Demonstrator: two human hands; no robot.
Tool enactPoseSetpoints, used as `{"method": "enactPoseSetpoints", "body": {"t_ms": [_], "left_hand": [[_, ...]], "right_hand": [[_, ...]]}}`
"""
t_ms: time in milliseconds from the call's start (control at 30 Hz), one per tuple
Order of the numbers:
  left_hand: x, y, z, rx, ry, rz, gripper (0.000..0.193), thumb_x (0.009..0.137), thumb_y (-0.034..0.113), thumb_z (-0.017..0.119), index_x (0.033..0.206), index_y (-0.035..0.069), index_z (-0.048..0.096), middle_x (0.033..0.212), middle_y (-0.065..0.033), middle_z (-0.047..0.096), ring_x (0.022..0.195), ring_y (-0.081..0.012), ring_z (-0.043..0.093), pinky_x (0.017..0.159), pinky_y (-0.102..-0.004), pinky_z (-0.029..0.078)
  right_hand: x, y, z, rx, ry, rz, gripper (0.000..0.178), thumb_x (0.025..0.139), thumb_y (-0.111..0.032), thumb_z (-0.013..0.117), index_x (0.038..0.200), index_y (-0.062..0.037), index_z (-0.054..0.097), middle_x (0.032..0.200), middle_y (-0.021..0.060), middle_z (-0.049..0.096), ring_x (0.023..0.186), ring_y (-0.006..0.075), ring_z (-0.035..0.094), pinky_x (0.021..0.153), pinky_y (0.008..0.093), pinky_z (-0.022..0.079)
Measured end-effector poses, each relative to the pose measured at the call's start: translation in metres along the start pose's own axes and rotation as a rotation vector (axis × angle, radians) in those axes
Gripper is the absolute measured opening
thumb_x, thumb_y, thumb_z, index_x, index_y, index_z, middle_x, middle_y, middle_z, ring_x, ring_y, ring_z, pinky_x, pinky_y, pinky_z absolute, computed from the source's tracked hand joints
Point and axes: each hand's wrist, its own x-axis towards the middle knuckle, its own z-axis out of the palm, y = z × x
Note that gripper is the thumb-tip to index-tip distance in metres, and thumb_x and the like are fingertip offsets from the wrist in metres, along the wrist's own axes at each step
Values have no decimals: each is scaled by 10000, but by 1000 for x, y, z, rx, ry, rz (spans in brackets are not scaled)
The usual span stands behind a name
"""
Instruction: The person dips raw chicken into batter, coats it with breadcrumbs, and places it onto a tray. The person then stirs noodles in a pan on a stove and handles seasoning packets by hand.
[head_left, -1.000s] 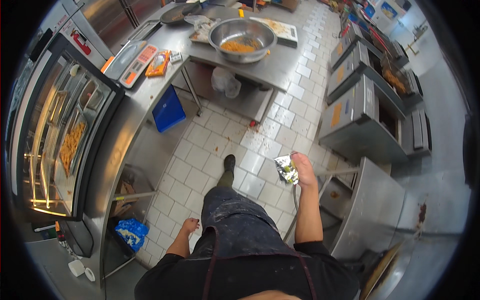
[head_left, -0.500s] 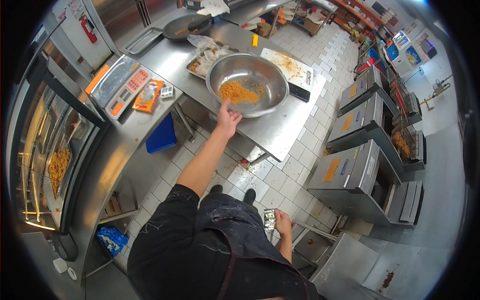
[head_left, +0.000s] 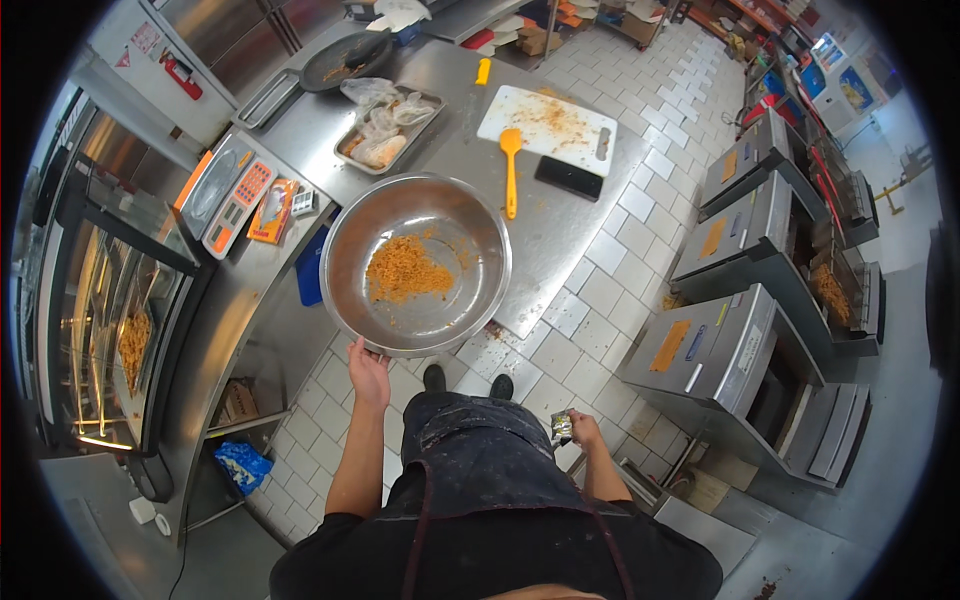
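A large steel mixing bowl with orange crumbs in the bottom juts out past the near edge of the steel table. My left hand grips its near-left rim, thumb on the outside and fingers going underneath. Whether the bowl still rests on the table I cannot tell. Down by my right side, my right hand is closed on a small silvery foil packet. Beyond the bowl to the right, an orange spatula lies partly on a white cutting board strewn with crumbs, beside a black phone.
Behind the bowl stands a metal tray with plastic-bagged food, then a dark round pan. A yellow-handled tool lies at the table's far edge. On the left counter are a scale and an orange packet. Steel ovens line the right.
My left hand has taken hold of the bowl's rim and drawn the bowl toward me and left. This uncovers the spatula and tray. My right hand keeps the foil packet at my side.
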Motion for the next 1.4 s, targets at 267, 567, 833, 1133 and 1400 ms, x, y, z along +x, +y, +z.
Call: {"method": "enactPoseSetpoints", "body": {"t_ms": [267, 567, 833, 1133, 1400], "left_hand": [[51, -38, 72, 256, 74, -13, 378, 917, 319, 503, 1184, 70, 407, 1089, -63, 498, 1033, -187, 482, 909, -380, 398], [-27, -121, 119, 996, -1236, -172, 355, 921, 213, 567, 1204, 16, 485, 1038, -59, 580, 970, -128, 544, 841, -277, 449], [-11, -71, 85, 878, -1552, -612, 291, 942, 251, 545, 1088, 1, 574, 863, 9, 603, 790, -67, 540, 671, -244, 476], [-9, -61, 12, 294, -968, -1146, 270, 943, 151, 536, 1187, 63, 459, 1048, -67, 566, 965, -137, 564, 796, -286, 487], [-8, -92, 25, 492, -1048, -766, 244, 948, 134, 515, 1169, 66, 438, 984, -46, 555, 901, -102, 545, 741, -261, 474]], "right_hand": [[-14, -75, -9, -138, 0, -348, 357, 931, -339, 511, 820, -27, 644, 605, 36, 558, 508, 119, 487, 479, 297, 400], [-125, -164, 71, -263, 43, -759, 277, 936, -251, 500, 904, -7, 626, 704, 144, 609, 635, 170, 543, 637, 321, 451], [-157, -156, 133, -172, 109, -688, 301, 933, -277, 502, 938, -15, 649, 780, 181, 643, 694, 249, 620, 661, 347, 471], [-170, -149, 216, -147, 409, -611, 299, 922, -264, 533, 883, 6, 654, 692, 110, 647, 612, 140, 580, 581, 308, 456], [-151, -151, 199, -114, 340, -605, 310, 964, -262, 470, 992, 9, 620, 750, 64, 633, 670, 109, 538, 629, 282, 446]]}}
